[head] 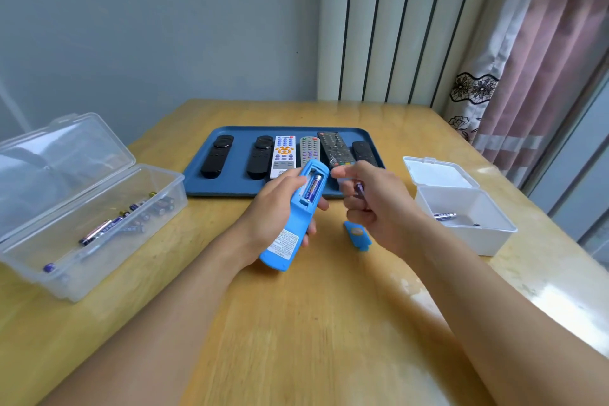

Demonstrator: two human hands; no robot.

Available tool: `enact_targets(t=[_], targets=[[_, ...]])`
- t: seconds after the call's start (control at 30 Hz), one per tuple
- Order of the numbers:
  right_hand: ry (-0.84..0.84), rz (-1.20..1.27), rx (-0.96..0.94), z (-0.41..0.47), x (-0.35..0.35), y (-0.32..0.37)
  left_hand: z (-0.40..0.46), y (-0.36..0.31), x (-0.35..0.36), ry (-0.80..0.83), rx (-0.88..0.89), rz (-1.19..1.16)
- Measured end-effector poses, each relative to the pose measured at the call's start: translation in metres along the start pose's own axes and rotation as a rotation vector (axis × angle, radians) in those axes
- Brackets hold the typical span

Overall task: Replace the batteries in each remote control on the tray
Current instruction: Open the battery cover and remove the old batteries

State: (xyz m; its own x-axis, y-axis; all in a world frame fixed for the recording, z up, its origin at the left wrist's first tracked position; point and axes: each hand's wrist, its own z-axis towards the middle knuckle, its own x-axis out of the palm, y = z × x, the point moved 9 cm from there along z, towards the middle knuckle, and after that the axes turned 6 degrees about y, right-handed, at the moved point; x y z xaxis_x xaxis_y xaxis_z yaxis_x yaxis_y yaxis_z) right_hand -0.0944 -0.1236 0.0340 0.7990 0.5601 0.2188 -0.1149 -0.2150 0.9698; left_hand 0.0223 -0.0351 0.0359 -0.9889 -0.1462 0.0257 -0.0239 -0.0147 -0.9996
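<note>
The left hand (pixel 280 208) gripped the blue remote (pixel 298 211) back-up at the tray's (pixel 197 175) 6 o'clock, exposing one seated battery (pixel 313 187); the right hand (pixel 372 204) pinched another battery (pixel 359 188), probably just removed.

tray (pixel 197 175) ctr-back w/ remotes (pixel 283 156) | battery box (pixel 138 208) L | small box (pixel 461 208) R
</note>
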Motion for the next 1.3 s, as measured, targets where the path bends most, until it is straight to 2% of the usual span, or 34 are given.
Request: enact_targets(t=[0.07,0.1,0.17,0.37,0.7,0.87,1.07,1.3], targets=[[-0.06,-0.677,-0.417,-0.012,0.007,0.042,0.0,0.0,0.001,-0.002,-0.039,0.004],[-0.068,-0.913,-0.582,-0.02,0.017,0.053,-0.001,0.001,0.002,0.001,-0.052,0.005],[0.003,-1.083,-0.696,-0.027,0.032,0.055,-0.002,0.001,0.004,-0.003,-0.057,0.017],[0.043,-1.198,-0.663,-0.025,0.036,0.055,-0.001,0.001,0.007,0.028,-0.041,0.22],[0.079,-1.374,-0.591,-0.023,0.044,0.055,0.002,0.001,0.01,0.048,-0.06,0.368],[0.086,-1.42,-0.523,-0.019,0.046,0.053,0.004,0.002,0.01,0.015,-0.088,0.391],[0.085,-1.43,-0.546,-0.023,0.052,0.051,0.005,0.001,0.008,-0.03,-0.108,0.425],[0.068,-1.409,-0.601,-0.027,0.056,0.044,0.007,0.001,0.007,-0.069,-0.107,0.358]])
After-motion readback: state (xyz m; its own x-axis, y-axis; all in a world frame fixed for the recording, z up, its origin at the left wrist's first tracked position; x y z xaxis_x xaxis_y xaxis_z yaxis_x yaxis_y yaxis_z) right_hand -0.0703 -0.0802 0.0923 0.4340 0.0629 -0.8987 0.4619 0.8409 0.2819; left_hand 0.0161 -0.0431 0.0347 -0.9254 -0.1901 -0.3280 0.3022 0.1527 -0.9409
